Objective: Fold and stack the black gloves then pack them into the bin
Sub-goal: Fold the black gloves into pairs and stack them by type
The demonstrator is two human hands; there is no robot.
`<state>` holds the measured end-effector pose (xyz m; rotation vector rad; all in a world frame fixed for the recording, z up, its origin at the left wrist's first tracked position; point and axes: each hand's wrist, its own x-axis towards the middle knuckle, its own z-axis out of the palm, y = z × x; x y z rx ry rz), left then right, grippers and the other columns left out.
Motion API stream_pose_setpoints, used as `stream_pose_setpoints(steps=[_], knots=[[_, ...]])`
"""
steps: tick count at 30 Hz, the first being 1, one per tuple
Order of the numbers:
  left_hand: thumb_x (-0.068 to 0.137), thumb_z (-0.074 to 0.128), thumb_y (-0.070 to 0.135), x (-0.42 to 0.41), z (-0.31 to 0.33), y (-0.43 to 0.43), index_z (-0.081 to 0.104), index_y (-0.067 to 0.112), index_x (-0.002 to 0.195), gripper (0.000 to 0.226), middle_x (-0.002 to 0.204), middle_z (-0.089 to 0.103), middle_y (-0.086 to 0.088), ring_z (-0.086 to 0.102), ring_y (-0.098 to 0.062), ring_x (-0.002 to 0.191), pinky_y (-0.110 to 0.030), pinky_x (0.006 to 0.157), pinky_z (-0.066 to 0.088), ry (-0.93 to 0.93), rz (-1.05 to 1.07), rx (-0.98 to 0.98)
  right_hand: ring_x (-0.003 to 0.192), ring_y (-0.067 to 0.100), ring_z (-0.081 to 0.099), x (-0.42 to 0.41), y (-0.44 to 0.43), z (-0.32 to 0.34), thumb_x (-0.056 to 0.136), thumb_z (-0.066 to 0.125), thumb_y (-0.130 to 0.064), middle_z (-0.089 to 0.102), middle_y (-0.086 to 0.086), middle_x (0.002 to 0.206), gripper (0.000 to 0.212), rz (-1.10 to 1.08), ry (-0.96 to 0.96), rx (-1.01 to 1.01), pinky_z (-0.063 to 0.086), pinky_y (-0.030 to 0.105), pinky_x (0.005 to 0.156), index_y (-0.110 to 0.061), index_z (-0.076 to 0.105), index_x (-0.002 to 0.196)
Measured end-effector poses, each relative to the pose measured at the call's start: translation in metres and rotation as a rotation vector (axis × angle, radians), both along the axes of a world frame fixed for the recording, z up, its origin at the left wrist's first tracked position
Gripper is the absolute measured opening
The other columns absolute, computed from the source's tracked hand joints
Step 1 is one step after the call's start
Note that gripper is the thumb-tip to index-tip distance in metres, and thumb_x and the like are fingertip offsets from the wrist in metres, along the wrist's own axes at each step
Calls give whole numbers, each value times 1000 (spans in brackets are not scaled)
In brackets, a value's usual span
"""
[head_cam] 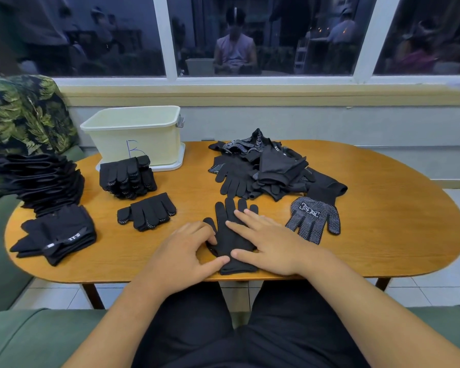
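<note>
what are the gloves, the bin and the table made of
The flat glove looks like knit fabric, matte black; it lies limp and creased. The dotted glove seems the same knit with pale grip dots, probably rubber or PVC. The bin is likely plastic: smooth pale cream, moulded rim. The table is wood or wood veneer: visible grain, lightly glossy.

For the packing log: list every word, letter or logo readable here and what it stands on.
"B": handwritten in blue on the bin front wall.
"TT'S": white print on the folded glove stack, nearest on the left.
White logo on the dotted glove: too blurred to read.
Prints in the loose glove pile: too small.
</note>
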<state>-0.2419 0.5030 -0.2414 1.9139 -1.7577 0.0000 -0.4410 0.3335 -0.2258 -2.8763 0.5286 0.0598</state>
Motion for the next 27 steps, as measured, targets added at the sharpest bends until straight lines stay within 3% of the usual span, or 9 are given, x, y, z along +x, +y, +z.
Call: stream_pose_setpoints(steps=[5, 7, 11, 14, 17, 20, 23, 27], knots=[[88, 62, 75, 0, 0, -1, 58, 40, 107, 40, 109, 54, 26, 51, 1, 108, -33, 93, 51, -20, -1, 4, 164, 9, 4, 24, -3, 10, 108, 31, -69, 15, -14, 178, 66, 92, -141, -147, 6, 42, 133, -41, 27, 167], [88, 63, 74, 1, -1, -1, 58, 41, 107, 38, 110, 55, 26, 51, 1, 110, -34, 94, 51, -18, -4, 4, 164, 8, 1, 39, -7, 8, 109, 30, -68, 12, -16, 178, 65, 169, -90, -102, 3, 43, 133, -42, 23, 168], [87, 64, 73, 2, -2, -1, 59, 38, 104, 40, 107, 56, 23, 54, -4, 107, -36, 92, 51, 0, -5, -2, 163, 5, -11, 55, -34, 2, 101, 27, -84, -5, -17, 179, 83, 166, 44, -35, -3, 46, 134, -43, 9, 170], [87, 64, 75, 2, -2, -2, 59, 37, 103, 41, 107, 55, 23, 54, -5, 106, -37, 92, 51, 5, 6, 8, 164, 5, -6, 58, -51, 2, 102, 28, -82, 0, -15, 179, 81, 108, 18, -10, 1, 42, 134, -42, 11, 171], [88, 60, 77, 1, -1, -2, 59, 38, 105, 43, 107, 55, 23, 53, -3, 105, -33, 92, 51, 16, 43, 13, 162, 6, 17, 50, -51, -3, 110, 40, -63, 29, -13, 174, 62, 13, -240, 4, 18, 36, 132, -38, 34, 166], [96, 53, 68, 1, 0, 0, 59, 37, 108, 34, 107, 53, 24, 51, -3, 105, -29, 90, 48, 37, 112, -17, 143, 7, 48, 32, -42, -7, 109, 57, -32, 61, -11, 148, 33, -40, -479, 9, 42, 33, 118, -28, 65, 140], [102, 59, 36, 3, -1, 4, 61, 36, 109, 7, 108, 53, 25, 51, -2, 109, -29, 90, 50, 81, 111, -46, 121, 10, 61, 14, -30, -16, 104, 64, -16, 71, -12, 124, 20, -36, -603, -4, 52, 36, 102, -24, 76, 119], [99, 65, 20, 5, 0, 6, 65, 37, 113, 22, 108, 53, 31, 49, 4, 110, -21, 91, 43, 67, 35, -16, 107, 9, 65, -1, -26, -19, 98, 66, -6, 73, -12, 109, 22, -35, -736, 17, 55, 34, 92, -22, 78, 107]])
